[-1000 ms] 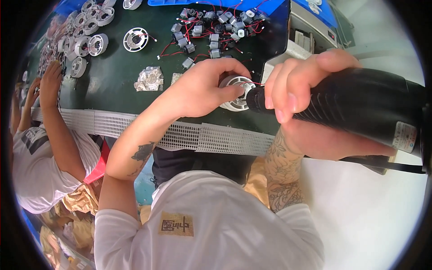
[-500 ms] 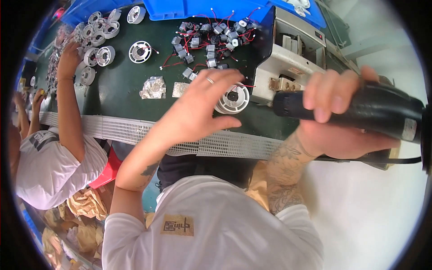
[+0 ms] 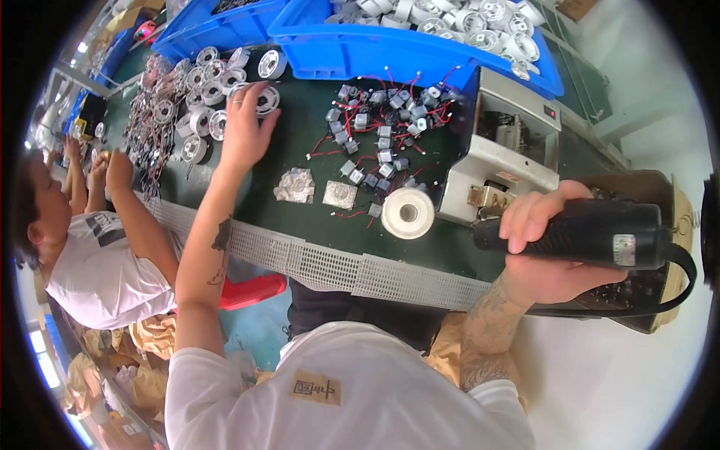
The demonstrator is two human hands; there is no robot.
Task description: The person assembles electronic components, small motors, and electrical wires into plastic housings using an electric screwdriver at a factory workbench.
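My left hand point(image 3: 247, 131) is reached out to the far left, its fingers and thumb round a white round plastic housing point(image 3: 268, 100). The hand covers part of this piece. My right hand point(image 3: 541, 244) is wrapped round a black power screwdriver point(image 3: 585, 232), which lies roughly level with its narrow end pointing left and a cable curving from its rear. A white ring-shaped block point(image 3: 408, 213) with a hole in its middle sits on the green tabletop between my hands. Several small grey motors point(image 3: 385, 142) with red wires lie scattered beyond it.
White housings point(image 3: 196, 120) and bundled wires point(image 3: 146, 142) crowd the table's left. Two crumpled silvery pieces point(image 3: 295, 186) lie mid-table. A grey-white machine point(image 3: 506, 150) stands at right, a blue bin point(image 3: 330, 56) of white parts behind. A co-worker's arm point(image 3: 142, 217) works at left.
My left hand has moved from the middle to the far left with the white housing, baring the ring-shaped block. The right hand keeps the screwdriver. The view has shifted.
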